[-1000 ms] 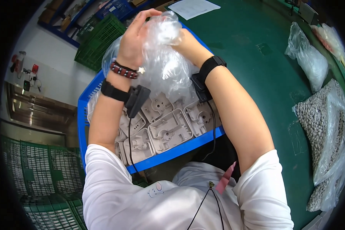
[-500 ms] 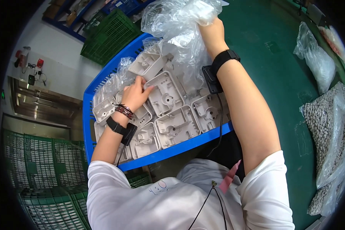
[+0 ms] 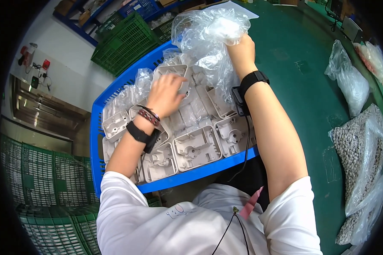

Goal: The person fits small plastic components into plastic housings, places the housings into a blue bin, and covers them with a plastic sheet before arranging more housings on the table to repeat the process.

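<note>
My right hand (image 3: pixel 242 53) is closed on the bunched top of a clear plastic bag (image 3: pixel 217 32), holding it up over the far right part of a blue plastic basket (image 3: pixel 200 171). The bag's lower folds hang down among light grey plastic housings. My left hand (image 3: pixel 168 94) hovers palm down over the basket, fingers apart and slightly blurred, in front of a tilted housing (image 3: pixel 174 69). Whether it touches that housing is unclear. Nearer me, open-topped housings such as this one (image 3: pixel 195 148) lie side by side. Another housing (image 3: pixel 219 102) leans partly under the bag.
Green crates (image 3: pixel 123 44) stand behind the basket, with more green crates (image 3: pixel 51 178) at the left. A green surface (image 3: pixel 285 63) stretches along the right. On it lie a clear bag (image 3: pixel 349 80) and plastic-wrapped speckled material (image 3: pixel 357 148). Blue shelves (image 3: pixel 78 27) stand at the back.
My left hand has moved away and right, its fingers now apart. The housing beside its fingertips is gone from that spot, exposing plastic film. The right hand still grips the bag, slightly lower in view.
</note>
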A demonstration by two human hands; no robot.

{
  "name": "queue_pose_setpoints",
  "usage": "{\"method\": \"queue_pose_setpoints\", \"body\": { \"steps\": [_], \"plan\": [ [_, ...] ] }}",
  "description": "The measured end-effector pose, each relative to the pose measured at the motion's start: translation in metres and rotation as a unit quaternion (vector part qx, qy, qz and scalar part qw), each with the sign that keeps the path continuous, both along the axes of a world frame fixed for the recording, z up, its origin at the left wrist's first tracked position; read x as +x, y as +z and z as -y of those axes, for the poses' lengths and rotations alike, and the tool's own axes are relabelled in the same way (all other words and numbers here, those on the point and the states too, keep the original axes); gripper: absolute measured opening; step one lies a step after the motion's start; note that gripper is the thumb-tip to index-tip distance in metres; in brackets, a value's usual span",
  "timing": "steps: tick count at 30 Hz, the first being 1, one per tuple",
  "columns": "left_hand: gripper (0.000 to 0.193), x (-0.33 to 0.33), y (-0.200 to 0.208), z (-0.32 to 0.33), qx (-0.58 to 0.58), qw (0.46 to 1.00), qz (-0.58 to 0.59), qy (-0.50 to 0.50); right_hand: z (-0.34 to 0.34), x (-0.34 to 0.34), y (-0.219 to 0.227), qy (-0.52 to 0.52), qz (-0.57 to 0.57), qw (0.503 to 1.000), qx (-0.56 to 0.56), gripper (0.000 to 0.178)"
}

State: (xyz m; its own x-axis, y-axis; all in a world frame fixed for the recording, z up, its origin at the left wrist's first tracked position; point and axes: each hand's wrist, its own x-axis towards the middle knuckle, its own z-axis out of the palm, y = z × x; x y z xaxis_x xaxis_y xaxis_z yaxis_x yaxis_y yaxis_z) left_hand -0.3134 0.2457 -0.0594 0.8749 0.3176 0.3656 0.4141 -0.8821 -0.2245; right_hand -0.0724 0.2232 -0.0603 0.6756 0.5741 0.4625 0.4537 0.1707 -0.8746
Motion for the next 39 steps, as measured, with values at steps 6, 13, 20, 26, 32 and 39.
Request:
{"method": "queue_pose_setpoints", "body": {
  "steps": [6, 13, 20, 26, 32, 39],
  "plan": [
    [0.017, -0.016, -0.008, -0.027, -0.047, 0.990, -0.063, 0.114, 0.001, -0.001, -0.002, -0.013, 0.034, 0.999, -0.018, 0.033],
    [0.015, 0.014, -0.004, 0.077, -0.145, 0.988, -0.035, 0.041, 0.003, -0.005, 0.000, -0.011, 0.063, 0.997, -0.053, 0.031],
    [0.023, 0.003, -0.039, 0.063, -0.295, 0.955, 0.007, 0.007, -0.002, -0.004, -0.005, -0.017, 0.079, 0.997, -0.016, 0.033],
    [0.031, -0.016, -0.037, 0.050, -0.507, 0.861, 0.022, -0.032, 0.006, -0.006, 0.001, -0.001, 0.067, 0.996, -0.056, 0.030],
    [0.037, -0.094, 0.012, 0.013, -0.186, 0.949, -0.089, 0.239, 0.003, -0.006, -0.001, -0.008, 0.090, 0.994, -0.064, 0.030],
    [0.039, -0.120, -0.004, 0.000, -0.251, 0.911, -0.071, 0.319, 0.001, -0.007, -0.004, -0.003, 0.129, 0.987, -0.093, 0.030]
  ]
}}
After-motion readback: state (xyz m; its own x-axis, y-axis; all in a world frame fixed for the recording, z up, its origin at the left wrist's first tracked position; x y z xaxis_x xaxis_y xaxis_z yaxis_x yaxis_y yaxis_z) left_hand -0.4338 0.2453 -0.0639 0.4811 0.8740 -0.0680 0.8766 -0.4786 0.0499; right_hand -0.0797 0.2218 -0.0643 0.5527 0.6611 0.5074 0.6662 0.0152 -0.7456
